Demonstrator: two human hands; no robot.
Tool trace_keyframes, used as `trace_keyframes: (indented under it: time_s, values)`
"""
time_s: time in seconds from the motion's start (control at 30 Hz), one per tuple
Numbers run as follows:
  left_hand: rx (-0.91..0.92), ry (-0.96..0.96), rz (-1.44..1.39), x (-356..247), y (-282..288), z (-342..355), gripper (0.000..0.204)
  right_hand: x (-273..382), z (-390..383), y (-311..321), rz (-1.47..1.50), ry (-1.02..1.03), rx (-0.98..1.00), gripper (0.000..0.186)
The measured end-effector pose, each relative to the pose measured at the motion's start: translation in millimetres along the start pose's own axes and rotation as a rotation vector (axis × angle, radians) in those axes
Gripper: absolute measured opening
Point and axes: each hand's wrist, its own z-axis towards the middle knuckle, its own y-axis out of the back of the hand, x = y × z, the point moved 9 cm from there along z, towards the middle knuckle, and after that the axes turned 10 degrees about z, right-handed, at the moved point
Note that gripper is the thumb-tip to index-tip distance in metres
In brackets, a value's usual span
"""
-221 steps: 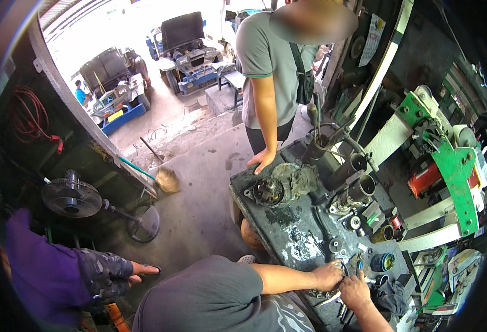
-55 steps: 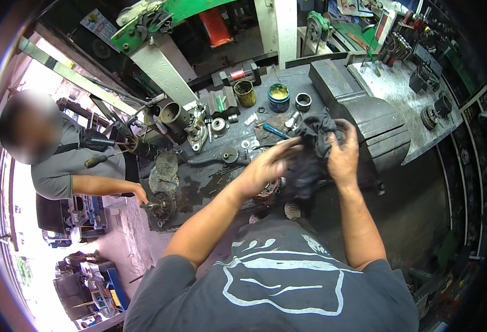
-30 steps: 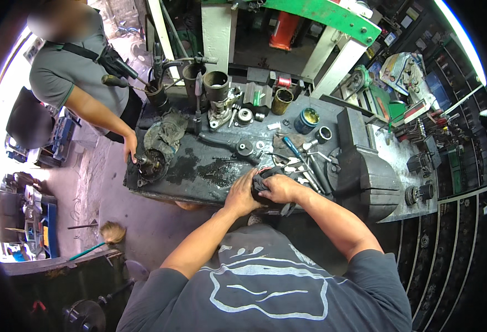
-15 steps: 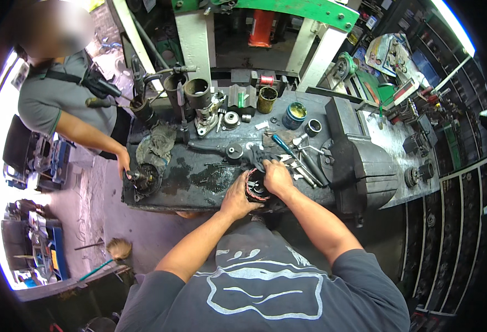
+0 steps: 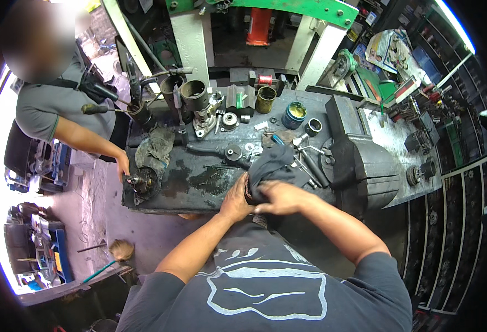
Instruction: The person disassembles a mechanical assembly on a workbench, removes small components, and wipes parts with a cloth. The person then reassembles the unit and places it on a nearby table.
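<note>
So the thing to look at is just below the middle of the frame, where the two hands meet at the near edge of the workbench [image 5: 180,160]. The left hand [image 5: 236,200] is wrapped around the left side of a ring-shaped part [image 5: 247,187], fingers curled on its outside, so that's a proper hold. Only a strip of reddish-brown edge shows; the rest is hidden, so no idea which way its axis points.

The dark cloth [image 5: 275,165] is draped against the part's right side, its long direction slanting from the part toward the upper right of the frame. The right hand [image 5: 281,197] comes in from the lower right, palm down, fingers pointing left at the cloth's lower end. Can't tell if those fingers are pinching the cloth or just lying against it. Either way, the cloth is mostly above that hand in the frame and the part is to its left, with the left hand nearer the part and the right nearer the cloth's lower end.

Just past the cloth's upper end there's a blue-handled tool [image 5: 278,139], and the big dark vise [image 5: 373,180] sits well off to the right.
</note>
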Motion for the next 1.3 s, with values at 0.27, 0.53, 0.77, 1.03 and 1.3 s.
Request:
trace_keyframes:
  time_s: [0.27, 0.53, 0.77, 1.03, 1.3]
  values:
    - [0.02, 0.032, 0.032, 17.9, -15.2, 0.0, 0.117, -17.7, 43.1, -49.4, -0.134, -0.142, 0.251, 0.094]
    - [-0.021, 0.018, -0.005, 7.1, -0.8, 1.0, 0.125, -14.2, 41.6, -45.6, -0.24, 0.067, 0.09, 0.067]
    - [-0.057, -0.051, 0.11, -5.0, 7.7, 3.8, 0.129, -18.9, 30.5, -39.1, -0.522, 0.122, 0.07, 0.021]
    - [-0.006, -0.032, 0.024, -2.6, 9.7, 5.7, 0.126, -8.1, -7.6, 107.3, 0.154, 0.063, -0.147, 0.037]
    - [-0.072, -0.122, 0.064, -7.7, 2.3, -0.4, 0.111, -17.8, 35.1, -62.3, -0.605, -0.096, 0.386, 0.033]
